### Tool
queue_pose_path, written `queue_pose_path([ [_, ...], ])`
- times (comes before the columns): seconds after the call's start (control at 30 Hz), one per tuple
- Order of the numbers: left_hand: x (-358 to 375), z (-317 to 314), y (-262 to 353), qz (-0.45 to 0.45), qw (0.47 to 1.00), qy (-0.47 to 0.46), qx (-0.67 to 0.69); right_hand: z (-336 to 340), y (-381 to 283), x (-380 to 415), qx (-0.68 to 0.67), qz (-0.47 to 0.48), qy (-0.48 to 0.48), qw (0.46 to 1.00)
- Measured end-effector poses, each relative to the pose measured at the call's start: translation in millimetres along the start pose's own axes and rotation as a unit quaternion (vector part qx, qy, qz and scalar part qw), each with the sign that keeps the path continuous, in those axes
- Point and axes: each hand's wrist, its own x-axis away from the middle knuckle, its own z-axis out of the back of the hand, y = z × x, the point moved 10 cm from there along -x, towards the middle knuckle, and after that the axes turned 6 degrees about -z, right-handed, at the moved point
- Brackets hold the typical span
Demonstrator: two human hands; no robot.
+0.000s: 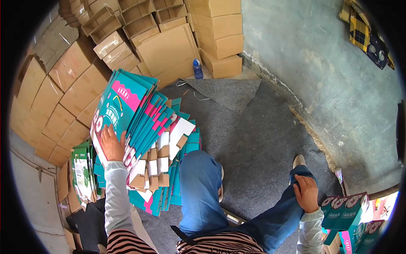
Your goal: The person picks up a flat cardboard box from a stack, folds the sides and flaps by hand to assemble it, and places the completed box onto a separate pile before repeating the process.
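My left hand [112, 144] lies with fingers spread on the top sheet of a tall leaning stack of flattened teal and pink printed cartons [127, 95]. White and brown flaps stick out along the stack's right side. On my right knee rests my right hand [306, 192], fingers apart and holding nothing. Close by that hand, at the lower right, are folded teal boxes [347, 213] with pink panels and flower prints.
Brown cardboard boxes [169, 51] are piled along the back and left. A blue bottle [197, 69] stands before them. Green-and-white flat cartons [82, 169] lean at the left. A grey wall [296, 55] borders the dark floor mat [253, 139], and yellow checked cloth [359, 36] hangs upper right.
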Motion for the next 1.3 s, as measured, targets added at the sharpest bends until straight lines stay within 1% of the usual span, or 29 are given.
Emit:
queue_pose_path([
  [0.07,2,-21,-3,-0.016,0.999,-0.03,-0.018,4,1,2,0.001,-0.002,0.018,1.0],
  [0.17,6,-56,-11,0.021,0.992,-0.112,0.047,3,1,4,0.016,-0.003,0.018,1.0],
  [0.2,7,-59,-8,0.018,0.989,-0.148,0.028,4,1,5,0.015,-0.005,0.019,1.0],
  [0.3,9,-63,1,-0.045,0.995,-0.089,-0.002,6,3,6,0.016,-0.014,0.022,1.0],
  [0.33,11,-72,2,-0.052,0.992,-0.11,-0.036,6,4,6,0.018,-0.017,0.022,0.999],
  [0.4,12,-80,3,-0.071,0.99,-0.108,-0.058,6,3,6,0.021,-0.018,0.024,0.999],
  [0.53,7,-94,-5,-0.098,0.987,-0.08,-0.103,6,4,6,0.023,-0.02,0.028,0.999],
  [0.57,4,-83,-2,-0.126,0.987,-0.017,-0.096,6,6,7,0.023,-0.025,0.027,0.999],
  [0.6,-2,-79,-10,-0.108,0.989,-0.006,-0.096,8,7,9,0.025,-0.026,0.031,0.999],
  [0.63,-11,-71,-16,-0.09,0.991,0.004,-0.098,8,8,9,0.026,-0.024,0.035,0.999],
  [0.7,-36,10,14,-0.088,0.994,0.054,-0.026,8,8,10,0.026,-0.023,0.042,0.999],
  [0.73,-44,40,23,-0.096,0.991,0.095,0.003,7,9,10,0.027,-0.023,0.044,0.998],
  [0.77,-49,56,21,-0.054,0.993,0.098,0.027,7,9,10,0.027,-0.02,0.047,0.998],
  [0.83,-54,122,57,-0.045,0.988,0.125,0.074,6,10,10,0.03,-0.027,0.038,0.998],
  [0.93,-45,191,106,-0.087,0.969,0.194,0.123,3,9,8,0.035,-0.038,0.02,0.998],
  [0.97,-43,214,131,-0.126,0.957,0.21,0.155,2,9,7,0.037,-0.041,0.012,0.998],
  [1.03,-35,246,174,-0.187,0.946,0.21,0.163,1,9,3,0.007,-0.039,0.016,0.999],
  [1.1,-24,268,204,-0.273,0.899,0.239,0.246,12,5,-1,-0.037,-0.03,0.038,0.998],
  [1.13,-25,277,214,-0.287,0.886,0.243,0.27,23,-5,-9,-0.064,-0.022,0.059,0.996],
  [1.17,-30,284,220,-0.288,0.878,0.236,0.3,36,-12,-17,-0.09,-0.017,0.08,0.993],
  [1.23,-42,301,229,-0.294,0.857,0.227,0.358,64,-23,-32,-0.098,-0.011,0.116,0.988],
  [1.3,-65,307,225,-0.219,0.878,0.214,0.367,103,-21,-47,-0.116,-0.032,0.192,0.974],
])
